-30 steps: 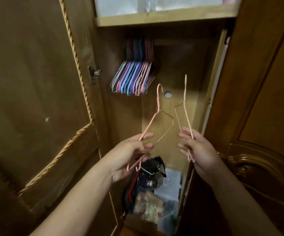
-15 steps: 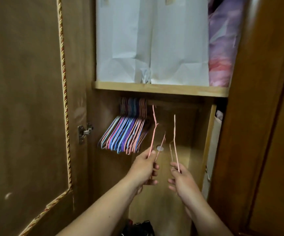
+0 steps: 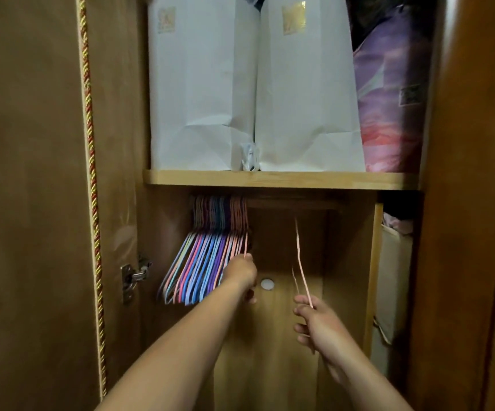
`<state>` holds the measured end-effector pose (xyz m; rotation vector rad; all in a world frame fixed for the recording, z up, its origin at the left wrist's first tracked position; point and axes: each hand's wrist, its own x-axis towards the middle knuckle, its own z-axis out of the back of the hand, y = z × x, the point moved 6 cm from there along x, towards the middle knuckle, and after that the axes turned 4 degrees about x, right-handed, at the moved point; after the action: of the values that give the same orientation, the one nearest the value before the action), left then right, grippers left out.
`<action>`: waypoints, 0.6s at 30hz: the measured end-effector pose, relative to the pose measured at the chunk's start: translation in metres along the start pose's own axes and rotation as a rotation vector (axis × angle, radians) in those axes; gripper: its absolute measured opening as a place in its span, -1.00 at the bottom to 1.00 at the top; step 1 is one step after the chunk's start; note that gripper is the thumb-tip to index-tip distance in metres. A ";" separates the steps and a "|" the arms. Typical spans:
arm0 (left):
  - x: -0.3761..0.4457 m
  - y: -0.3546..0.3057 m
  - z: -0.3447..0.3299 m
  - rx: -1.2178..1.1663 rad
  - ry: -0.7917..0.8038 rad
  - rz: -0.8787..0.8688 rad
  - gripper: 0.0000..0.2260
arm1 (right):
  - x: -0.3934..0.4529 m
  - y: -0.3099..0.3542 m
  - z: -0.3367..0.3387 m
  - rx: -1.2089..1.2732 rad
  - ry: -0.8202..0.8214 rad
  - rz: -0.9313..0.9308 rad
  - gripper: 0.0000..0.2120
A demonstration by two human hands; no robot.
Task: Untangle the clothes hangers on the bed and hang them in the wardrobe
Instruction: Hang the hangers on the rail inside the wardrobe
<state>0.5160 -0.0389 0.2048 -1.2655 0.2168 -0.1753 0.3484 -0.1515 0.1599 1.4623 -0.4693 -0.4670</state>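
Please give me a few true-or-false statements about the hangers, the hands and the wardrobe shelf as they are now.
1. The right hand holds a pink hanger clear of the rail. True.
2. The left hand is empty. False: it grips a pink hanger at the end of the hanging row.
3. Two white paper bags stand on the shelf. True.
4. The hanging row fills the whole rail. False: it is bunched at the left.

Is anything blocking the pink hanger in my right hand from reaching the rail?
Nothing visible does. The pink hanger in the right hand points up at a bare stretch of rail, right of the hung hangers.
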 end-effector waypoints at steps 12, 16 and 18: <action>-0.043 0.013 0.020 0.159 0.188 -0.066 -0.50 | -0.001 0.026 -0.021 -0.069 0.037 0.099 -0.85; -0.061 0.005 0.046 0.217 0.156 -0.146 -0.55 | 0.033 0.052 -0.043 -0.085 -0.009 0.149 -0.82; -0.062 -0.001 0.059 0.250 0.115 -0.194 -0.59 | 0.059 0.062 -0.054 -0.190 -0.040 0.172 -0.82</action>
<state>0.4712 0.0310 0.2269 -1.0268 0.1646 -0.4293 0.4285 -0.1370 0.2203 1.2211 -0.5617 -0.3931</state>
